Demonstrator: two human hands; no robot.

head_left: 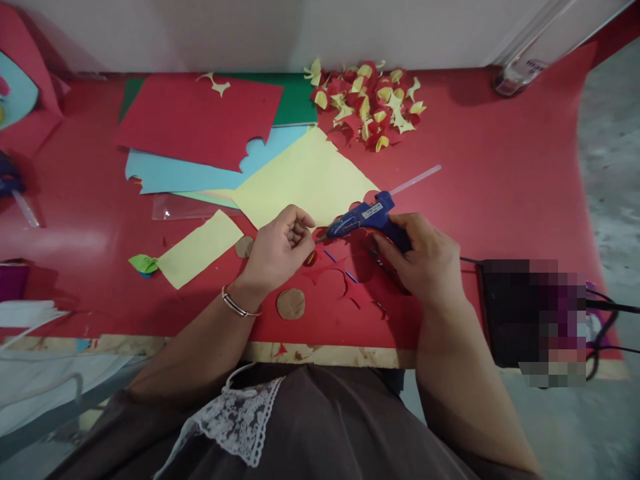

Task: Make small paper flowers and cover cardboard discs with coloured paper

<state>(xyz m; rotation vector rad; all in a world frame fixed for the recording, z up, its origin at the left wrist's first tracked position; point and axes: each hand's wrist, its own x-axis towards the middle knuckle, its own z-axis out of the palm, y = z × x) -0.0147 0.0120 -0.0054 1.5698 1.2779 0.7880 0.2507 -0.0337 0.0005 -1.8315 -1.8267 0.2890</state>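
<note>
My right hand [427,260] is wrapped round the handle of a blue hot glue gun [360,219]. A clear glue stick [417,179] pokes out of its back, and its nozzle points left at my left fingertips. The fingers of my left hand [283,247] are curled into a pinch at the nozzle. What they hold is too small and covered to name; a small red and yellow piece [310,259] shows just below them. Under my right hand lie dark-handled scissors [387,267], partly hidden. Two round brown discs [291,304] lie near my left wrist.
Yellow paper [305,173], blue paper [175,172] and red paper [205,120] overlap behind my hands. Red and yellow curled paper pieces [370,100] are heaped at the back. A yellow strip [200,250] lies left. A black object [510,313] with cables stands right.
</note>
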